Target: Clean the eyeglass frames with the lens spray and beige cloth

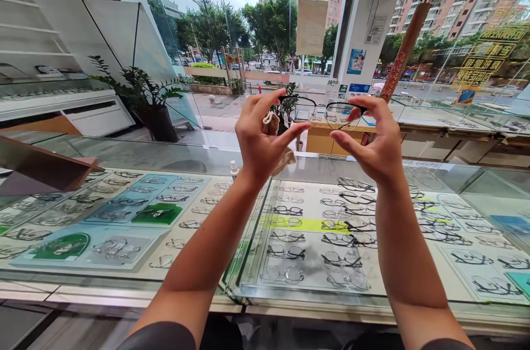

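Note:
A pair of dark-rimmed glasses [298, 102] is held up between my two hands, above a glass display case, lenses facing the window. My left hand [265, 132] grips the frame's left end with its fingertips, and a crumpled beige cloth [286, 161] hangs from the same hand. At the right end of the frame, my right hand [375, 137] holds the rim's outer corner with the fingers, its thumb apart below the lens.
Rows of glasses lie inside the display case [314, 297]. A small white bottle [234, 169] stands on the glass top left of my left hand. A brown board [45, 165] is at the far left. Beyond are a potted plant [157, 121] and large windows.

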Motion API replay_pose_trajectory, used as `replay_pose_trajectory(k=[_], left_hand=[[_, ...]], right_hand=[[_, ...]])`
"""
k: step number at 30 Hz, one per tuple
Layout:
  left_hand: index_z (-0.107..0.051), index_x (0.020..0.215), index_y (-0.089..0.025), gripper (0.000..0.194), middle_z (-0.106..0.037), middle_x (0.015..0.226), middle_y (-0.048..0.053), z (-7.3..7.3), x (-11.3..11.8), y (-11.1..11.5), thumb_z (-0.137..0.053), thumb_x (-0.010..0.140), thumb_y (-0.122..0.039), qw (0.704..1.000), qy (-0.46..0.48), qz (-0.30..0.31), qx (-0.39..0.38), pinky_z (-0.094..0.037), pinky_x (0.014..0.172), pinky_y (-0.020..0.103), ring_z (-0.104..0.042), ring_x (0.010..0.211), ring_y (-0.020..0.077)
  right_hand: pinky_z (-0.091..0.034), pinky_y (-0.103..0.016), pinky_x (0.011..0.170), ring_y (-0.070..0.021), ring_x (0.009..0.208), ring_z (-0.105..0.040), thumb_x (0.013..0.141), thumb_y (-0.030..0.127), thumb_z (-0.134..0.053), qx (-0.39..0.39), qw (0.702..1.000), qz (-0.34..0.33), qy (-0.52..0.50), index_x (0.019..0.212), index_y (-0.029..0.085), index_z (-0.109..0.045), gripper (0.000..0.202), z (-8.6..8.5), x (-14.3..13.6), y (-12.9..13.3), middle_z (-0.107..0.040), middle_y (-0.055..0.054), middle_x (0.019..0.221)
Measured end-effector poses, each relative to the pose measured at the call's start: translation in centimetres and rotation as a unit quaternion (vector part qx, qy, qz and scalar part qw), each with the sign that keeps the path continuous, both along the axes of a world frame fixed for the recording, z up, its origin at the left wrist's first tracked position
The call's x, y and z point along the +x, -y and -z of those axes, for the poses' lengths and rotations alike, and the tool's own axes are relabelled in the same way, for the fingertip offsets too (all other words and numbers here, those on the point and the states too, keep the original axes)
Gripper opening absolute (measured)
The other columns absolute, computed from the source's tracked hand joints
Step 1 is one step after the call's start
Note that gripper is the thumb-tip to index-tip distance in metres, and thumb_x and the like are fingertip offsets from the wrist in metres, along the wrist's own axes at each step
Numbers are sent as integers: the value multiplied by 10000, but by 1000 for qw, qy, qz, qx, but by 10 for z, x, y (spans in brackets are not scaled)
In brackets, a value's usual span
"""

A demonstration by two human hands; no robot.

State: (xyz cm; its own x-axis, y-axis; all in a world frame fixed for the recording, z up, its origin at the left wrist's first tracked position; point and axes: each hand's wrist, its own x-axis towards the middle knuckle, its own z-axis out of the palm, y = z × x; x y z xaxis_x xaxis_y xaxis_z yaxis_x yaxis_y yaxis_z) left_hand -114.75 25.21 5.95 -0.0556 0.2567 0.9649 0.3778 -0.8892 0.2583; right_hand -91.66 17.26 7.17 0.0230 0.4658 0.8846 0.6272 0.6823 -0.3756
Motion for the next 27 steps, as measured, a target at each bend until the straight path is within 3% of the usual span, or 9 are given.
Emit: replay_pose_trajectory(k=[11, 20, 27], left_hand=[[-719, 1323, -283, 681, -721, 1223, 117, 1, 1, -5, -874, 810, -703, 999, 10, 22, -26, -608, 931, 445, -690, 1201, 311], [-725, 1257, -289, 564, -767, 1206, 100, 5, 5, -3, -850, 863, -673, 999, 32, 20, -37, -598, 924, 446, -700, 1167, 283], [-713, 1246, -294, 517, -767, 1189, 94, 5, 6, -4, -856, 880, -631, 999, 39, -18, -18, -592, 894, 430, -699, 1150, 271]], right_hand=[[-571, -494, 1085, -288, 1122, -729, 896, 598, -824, 24, 999, 14, -30, 1290, 314, -653, 515, 3, -1, -10, -748, -64, 1140], [-595, -504, 1072, -284, 1153, -732, 899, 634, -813, 17, 999, 21, -43, 1298, 343, -698, 507, 5, 5, -15, -779, -65, 1212], [-618, -489, 1033, -280, 1125, -749, 883, 625, -833, -25, 997, 8, -74, 1341, 327, -709, 560, 8, 5, -17, -780, -85, 1224]])
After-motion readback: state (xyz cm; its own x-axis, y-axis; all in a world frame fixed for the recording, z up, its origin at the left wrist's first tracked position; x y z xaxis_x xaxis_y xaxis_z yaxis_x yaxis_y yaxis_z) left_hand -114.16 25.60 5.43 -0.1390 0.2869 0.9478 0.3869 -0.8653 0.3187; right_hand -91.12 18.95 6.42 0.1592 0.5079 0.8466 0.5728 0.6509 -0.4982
